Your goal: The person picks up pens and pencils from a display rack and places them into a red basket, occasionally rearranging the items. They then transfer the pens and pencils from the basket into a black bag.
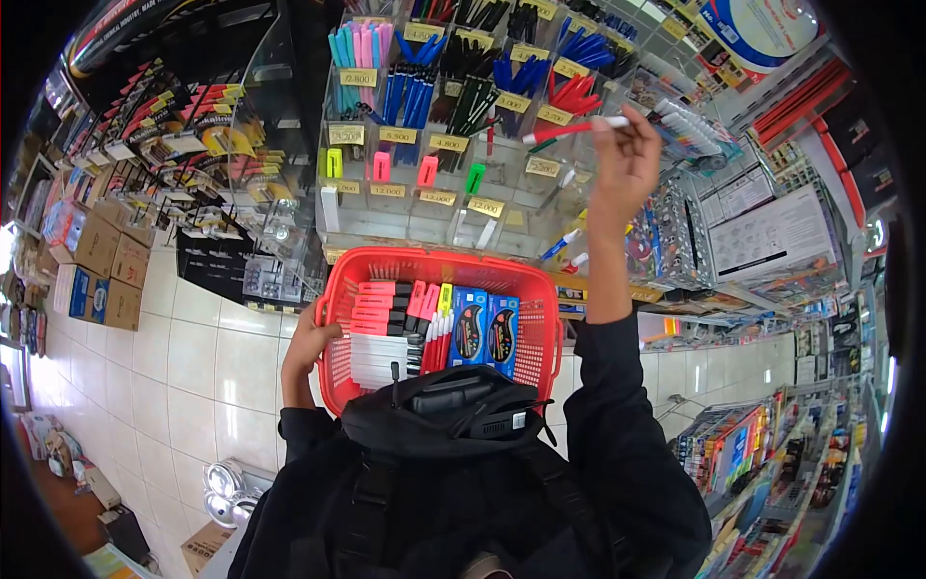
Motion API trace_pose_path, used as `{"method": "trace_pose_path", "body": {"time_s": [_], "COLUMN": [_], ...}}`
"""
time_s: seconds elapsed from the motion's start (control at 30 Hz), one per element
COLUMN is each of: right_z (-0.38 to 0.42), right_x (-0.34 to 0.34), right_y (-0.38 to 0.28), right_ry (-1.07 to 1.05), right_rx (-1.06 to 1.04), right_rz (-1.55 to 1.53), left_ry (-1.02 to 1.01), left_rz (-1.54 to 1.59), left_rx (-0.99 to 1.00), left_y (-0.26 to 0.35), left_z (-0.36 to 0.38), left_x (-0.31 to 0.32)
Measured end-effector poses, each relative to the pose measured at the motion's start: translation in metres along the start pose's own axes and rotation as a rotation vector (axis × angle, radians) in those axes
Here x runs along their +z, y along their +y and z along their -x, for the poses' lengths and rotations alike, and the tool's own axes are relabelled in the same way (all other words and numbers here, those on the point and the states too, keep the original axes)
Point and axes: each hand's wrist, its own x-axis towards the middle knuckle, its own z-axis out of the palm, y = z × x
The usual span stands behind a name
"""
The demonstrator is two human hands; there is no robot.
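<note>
My right hand (627,169) is raised in front of the pen display, with its fingers pinched on a red-and-white marker (564,130) that points to the left. My left hand (309,345) grips the left rim of a red plastic basket (381,259) held against my body. Inside it lie pink highlighters (376,314), a yellow highlighter (445,297), several white markers (378,359), red-and-white markers (439,340) and two blue boxes (485,328). A black bag (434,410) on my front covers the basket's near edge.
Clear compartments of the pen display (410,106) hold pens, markers and highlighters behind yellow price tags. To the left are a dark rack (183,125) of hanging packs and cardboard boxes (111,265) on the tiled floor. More stocked shelves (762,473) stand at the right.
</note>
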Motion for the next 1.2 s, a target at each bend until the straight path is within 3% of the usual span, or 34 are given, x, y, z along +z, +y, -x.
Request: {"method": "trace_pose_path", "body": {"time_s": [0.2,0.3,0.37,0.5,0.67,0.77,0.9,1.2], "right_z": [0.058,0.107,0.134,0.180,0.219,0.232,0.240,0.305], "right_x": [-0.022,-0.019,-0.030,-0.054,-0.064,-0.067,-0.054,-0.046], "right_y": [-0.021,-0.017,-0.012,0.013,0.027,0.035,0.034,0.066], "right_ry": [-0.083,-0.206,-0.354,-0.732,-0.487,-0.319,-0.389,-0.852], "right_rx": [0.510,0.653,0.823,1.039,1.360,1.420,1.383,1.116], "right_rz": [-0.319,-0.286,-0.278,-0.144,-0.238,-0.299,-0.161,0.198], "left_ry": [0.015,0.055,0.083,0.053,0.013,0.006,0.025,0.010], "left_rz": [-0.045,-0.116,-0.123,-0.065,-0.025,-0.015,0.000,-0.012], "left_rx": [0.000,0.010,-0.068,-0.036,-0.020,-0.050,-0.051,-0.052], "left_y": [0.001,-0.007,-0.007,-0.003,-0.006,-0.006,-0.002,-0.005], "left_z": [0.001,-0.003,0.000,0.001,0.000,0.001,0.002,0.000], "left_x": [-0.001,-0.003,-0.004,0.000,-0.001,-0.002,0.001,-0.002]}}
